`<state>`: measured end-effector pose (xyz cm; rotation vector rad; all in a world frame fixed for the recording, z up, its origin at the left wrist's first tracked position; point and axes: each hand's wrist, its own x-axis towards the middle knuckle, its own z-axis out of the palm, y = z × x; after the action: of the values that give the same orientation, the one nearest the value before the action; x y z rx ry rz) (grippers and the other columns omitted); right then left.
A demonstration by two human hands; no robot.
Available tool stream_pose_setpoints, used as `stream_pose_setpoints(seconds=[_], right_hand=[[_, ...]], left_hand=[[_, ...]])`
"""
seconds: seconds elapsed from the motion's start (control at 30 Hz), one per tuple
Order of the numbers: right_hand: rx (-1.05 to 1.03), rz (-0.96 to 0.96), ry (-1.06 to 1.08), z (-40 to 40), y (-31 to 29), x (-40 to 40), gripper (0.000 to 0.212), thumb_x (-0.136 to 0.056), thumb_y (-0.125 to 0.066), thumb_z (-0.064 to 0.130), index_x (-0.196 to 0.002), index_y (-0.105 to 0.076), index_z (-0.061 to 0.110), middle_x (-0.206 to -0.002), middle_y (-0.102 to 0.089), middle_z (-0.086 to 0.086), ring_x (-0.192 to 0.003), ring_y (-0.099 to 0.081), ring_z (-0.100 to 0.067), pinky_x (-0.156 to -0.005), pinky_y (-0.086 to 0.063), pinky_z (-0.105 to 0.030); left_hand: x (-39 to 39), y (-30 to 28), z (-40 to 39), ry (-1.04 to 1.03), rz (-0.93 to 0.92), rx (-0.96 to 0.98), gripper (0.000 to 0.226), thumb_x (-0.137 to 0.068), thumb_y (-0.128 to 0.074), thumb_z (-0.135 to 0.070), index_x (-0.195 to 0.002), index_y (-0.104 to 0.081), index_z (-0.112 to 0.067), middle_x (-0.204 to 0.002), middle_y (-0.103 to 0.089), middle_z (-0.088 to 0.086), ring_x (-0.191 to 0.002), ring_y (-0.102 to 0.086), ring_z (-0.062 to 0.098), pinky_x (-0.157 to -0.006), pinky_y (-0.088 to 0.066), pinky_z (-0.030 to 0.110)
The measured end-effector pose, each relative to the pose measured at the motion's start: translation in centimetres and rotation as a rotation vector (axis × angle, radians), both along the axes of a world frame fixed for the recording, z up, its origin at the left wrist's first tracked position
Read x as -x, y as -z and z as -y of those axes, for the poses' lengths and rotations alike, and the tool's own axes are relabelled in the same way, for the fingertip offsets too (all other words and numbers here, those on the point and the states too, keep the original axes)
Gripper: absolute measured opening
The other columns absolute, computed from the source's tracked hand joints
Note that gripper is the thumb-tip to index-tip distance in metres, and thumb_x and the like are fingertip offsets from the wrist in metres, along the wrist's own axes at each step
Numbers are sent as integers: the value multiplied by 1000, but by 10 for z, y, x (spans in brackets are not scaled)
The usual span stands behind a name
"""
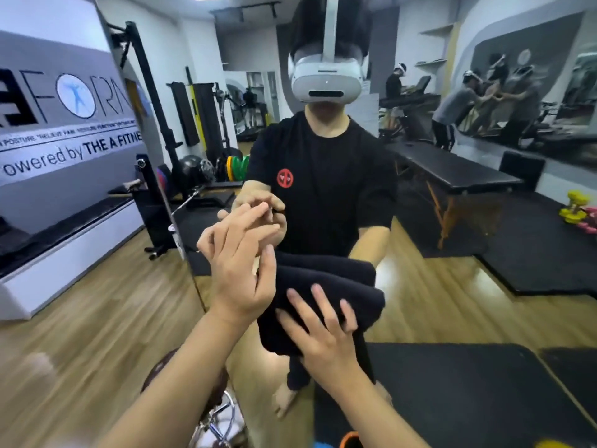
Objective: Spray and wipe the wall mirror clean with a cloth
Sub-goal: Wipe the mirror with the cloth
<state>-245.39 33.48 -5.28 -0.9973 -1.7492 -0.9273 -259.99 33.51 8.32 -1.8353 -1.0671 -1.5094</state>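
Pressing a folded black cloth against the mirror, the right hand lies flat on it with fingers spread and nearly straight, not curled round the fabric. The cloth sits low on the glass, just right of the mirror's left edge, and its reflection merges with it above. The left hand is raised beside the cloth, at its upper left; its fingers are loosely bent and parted, and it holds nothing that shows. Whether its fingertips touch the glass cannot be told. In the mirror a person in a black T-shirt and a white headset faces the camera, reflected hands meeting the real ones. Left of the mirror's edge stands a wall banner above a wooden floor. The reflection shows a black massage bed, coloured weight plates, yellow dumbbells and black floor mats. A chrome stool stands at the bottom edge, between the forearms.
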Motion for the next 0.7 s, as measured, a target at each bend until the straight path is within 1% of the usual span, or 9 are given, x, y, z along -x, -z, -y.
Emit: stream_pose_setpoints(seconds=[0.07, 0.13, 0.2, 0.27, 0.37, 0.43, 0.5, 0.6, 0.7], right_hand=[[10, -17, 45, 2, -1, 7, 44, -75, -85, 33, -115, -70, 37, -145, -57, 6, -143, -41, -23, -111, -25, -48], [-24, -101, 50, 2, -25, 8, 36, -78, -82, 32, -113, -72, 35, -139, -62, 4, -136, -48, -25, -108, -28, -49], [-34, -207, 28, 9, -48, 13, 22, -91, -67, 28, -112, -74, 31, -132, -66, 0, -130, -52, -27, -103, -33, -51], [-75, -314, 42, 14, -70, 19, 24, -93, -63, 21, -113, -73, 27, -128, -66, -3, -125, -55, -30, -97, -36, -53], [-145, -541, 75, 14, -121, 23, 32, -88, -72, 9, -115, -70, 24, -129, -64, -5, -125, -56, -32, -98, -34, -53], [-178, -679, 93, 7, -161, 26, 35, -86, -75, 11, -117, -69, 25, -133, -61, -4, -129, -53, -31, -102, -31, -52], [-166, -766, 92, 2, -187, 38, 39, -83, -75, 13, -120, -69, 24, -139, -58, -2, -135, -47, -30, -105, -28, -49], [-117, -664, 62, 1, -174, 72, 52, -73, -68, 13, -123, -70, 27, -146, -54, 0, -143, -38, -31, -108, -25, -50], [-57, -313, 45, -3, -111, 105, 55, -77, -67, 23, -130, -62, 35, -151, -49, 7, -144, -34, -26, -110, -24, -53]], left_hand=[[28, 0, -3, -9, -3, -36, 34, -88, -57, -14, -118, -71, -12, -147, -56, 10, -142, -47, 29, -111, -28, 45], [51, -2, -12, 3, 90, -33, 47, -86, -59, -12, -133, -61, -9, -156, -43, 17, -150, -35, 33, -119, -21, 45], [65, -1, -15, 25, 201, 34, 61, -86, -60, -13, -146, -47, -11, -162, -28, 18, -155, -25, 26, -122, -20, 50], [67, 3, -15, 80, 288, 90, 70, -89, -58, -15, -154, -35, -15, -167, -20, 17, -158, -17, 18, -123, -19, 54], [67, 4, -16, 253, 315, 123, 71, -92, -51, -15, -157, -24, -14, -169, -14, 21, -160, -10, 21, -125, -16, 56], [68, 2, -22, 353, 307, 71, 67, -94, -47, -12, -156, -23, -9, -167, -15, 24, -160, -12, 26, -125, -20, 60], [67, 1, -21, 399, 315, 43, 62, -97, -44, -10, -156, -25, -9, -166, -19, 20, -159, -14, 30, -125, -21, 61], [71, 5, -22, 450, 329, 17, 50, -102, -39, -11, -151, -37, -10, -163, -34, 15, -157, -22, 31, -124, -20, 64], [77, -1, -23, 622, 375, 19, 45, -105, -37, -15, -149, -45, -7, -161, -38, 20, -151, -33, 43, -118, -27, 70]])
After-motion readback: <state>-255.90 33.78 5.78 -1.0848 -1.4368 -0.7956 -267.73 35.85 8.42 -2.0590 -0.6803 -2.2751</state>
